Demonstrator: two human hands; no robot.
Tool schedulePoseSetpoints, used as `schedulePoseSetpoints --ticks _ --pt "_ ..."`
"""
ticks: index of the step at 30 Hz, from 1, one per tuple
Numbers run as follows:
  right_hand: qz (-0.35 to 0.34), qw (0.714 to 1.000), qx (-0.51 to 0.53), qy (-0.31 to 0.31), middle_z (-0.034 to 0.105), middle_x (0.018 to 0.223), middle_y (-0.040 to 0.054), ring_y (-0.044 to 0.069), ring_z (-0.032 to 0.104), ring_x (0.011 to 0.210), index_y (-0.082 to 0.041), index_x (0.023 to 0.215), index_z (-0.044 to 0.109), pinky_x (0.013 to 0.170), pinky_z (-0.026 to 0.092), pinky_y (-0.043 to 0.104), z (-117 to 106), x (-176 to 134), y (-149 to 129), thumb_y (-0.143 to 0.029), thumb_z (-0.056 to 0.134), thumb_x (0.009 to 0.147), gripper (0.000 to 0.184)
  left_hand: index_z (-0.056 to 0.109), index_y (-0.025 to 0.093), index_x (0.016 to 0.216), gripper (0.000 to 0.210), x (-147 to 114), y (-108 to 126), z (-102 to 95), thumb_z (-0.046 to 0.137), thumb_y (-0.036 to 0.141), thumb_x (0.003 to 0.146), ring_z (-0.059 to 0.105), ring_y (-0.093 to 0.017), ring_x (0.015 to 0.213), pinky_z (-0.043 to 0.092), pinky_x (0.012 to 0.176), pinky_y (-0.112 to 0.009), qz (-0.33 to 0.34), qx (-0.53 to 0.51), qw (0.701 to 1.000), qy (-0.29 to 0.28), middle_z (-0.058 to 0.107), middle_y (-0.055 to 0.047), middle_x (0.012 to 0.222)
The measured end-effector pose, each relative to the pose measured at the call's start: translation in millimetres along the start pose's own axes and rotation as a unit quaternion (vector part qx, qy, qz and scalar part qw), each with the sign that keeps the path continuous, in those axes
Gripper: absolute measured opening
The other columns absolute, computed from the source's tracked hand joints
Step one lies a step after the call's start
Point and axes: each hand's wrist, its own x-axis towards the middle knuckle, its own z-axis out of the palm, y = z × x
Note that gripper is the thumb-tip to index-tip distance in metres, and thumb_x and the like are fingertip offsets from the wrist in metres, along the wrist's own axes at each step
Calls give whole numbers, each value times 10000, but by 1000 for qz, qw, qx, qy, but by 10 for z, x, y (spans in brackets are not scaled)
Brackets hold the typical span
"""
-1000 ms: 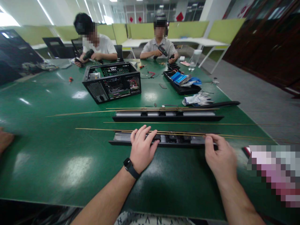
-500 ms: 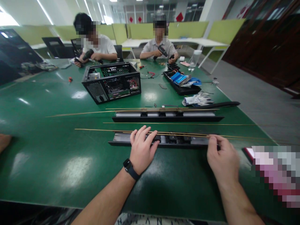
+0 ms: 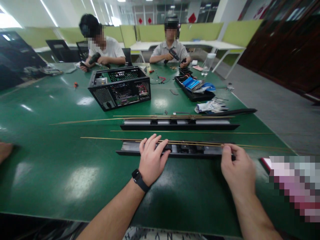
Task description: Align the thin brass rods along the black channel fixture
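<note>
A long black channel with a grey inner face and black blocks inside lies across the table before me. Thin brass-coloured rods run lengthwise over its far edge and stick out past both ends. My left hand, with a dark watch at the wrist, rests over the channel's left half, fingers spread across the rods and thumb by the near wall. At the channel's right end my right hand is closed, thumb and forefinger pinching a thin rod; its other fingers are curled and partly hidden.
Farther back lie a second black channel with rods, a single rod, an opened computer case, white gloves and a black tray of parts. Two people opposite hold power drills. A blurred-out pink item is at right.
Both hands keep their places on the channel and rods. The whole view has shifted very slightly; nothing else has visibly moved.
</note>
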Motion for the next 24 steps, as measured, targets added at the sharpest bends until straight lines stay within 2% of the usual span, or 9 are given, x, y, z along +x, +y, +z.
schedulePoseSetpoints --ticks 3,9,16,18,22,24 --pt "12 1000 -1 4 800 1056 163 368 724 1018 -206 1088 752 968 526 548 5 14 37 -564 455 1007 472 719 269 1356 336 2 -1 0 739 267 1021 612 -324 1453 301 1277 -558 2 -1 1000 3 725 -117 1452" --pt "-14 1000 10 8 804 1016 143 343 730 990 -212 1079 755 961 531 528 -12 -12 3 -581 482 1023 462 716 266 1349 331 -4 5 2 741 261 1019 611 -326 1453 300 1277 -559 1 -3 1000 4 726 -121 1447" --pt "-133 987 77 -41 817 1077 99 288 743 1024 -255 1127 774 1064 506 504 14 -109 -133 -561 542 1034 395 722 263 1345 332 -1 3 2 745 255 1014 612 -329 1453 299 1278 -562 0 -6 1000 4 725 -123 1449" --pt "-108 990 77 -37 818 1082 108 301 745 1034 -246 1155 771 1052 515 510 13 -103 -114 -576 541 1030 421 724 266 1346 332 2 3 0 745 256 1014 614 -328 1452 302 1279 -565 -1 -6 1000 3 726 -124 1450" --pt "-10 998 50 -21 817 1090 135 339 741 1040 -229 1157 767 987 538 521 -11 -66 -50 -600 486 1037 480 725 266 1350 337 2 2 -1 746 262 1014 612 -328 1455 307 1278 -568 -1 -6 1000 2 725 -125 1451" --pt "-5 999 45 -23 819 1081 133 340 742 1032 -233 1135 770 983 540 519 -19 -62 -52 -604 488 1035 477 723 265 1351 339 0 2 1 747 265 1013 612 -329 1455 309 1278 -568 -2 -4 1000 2 725 -126 1449"
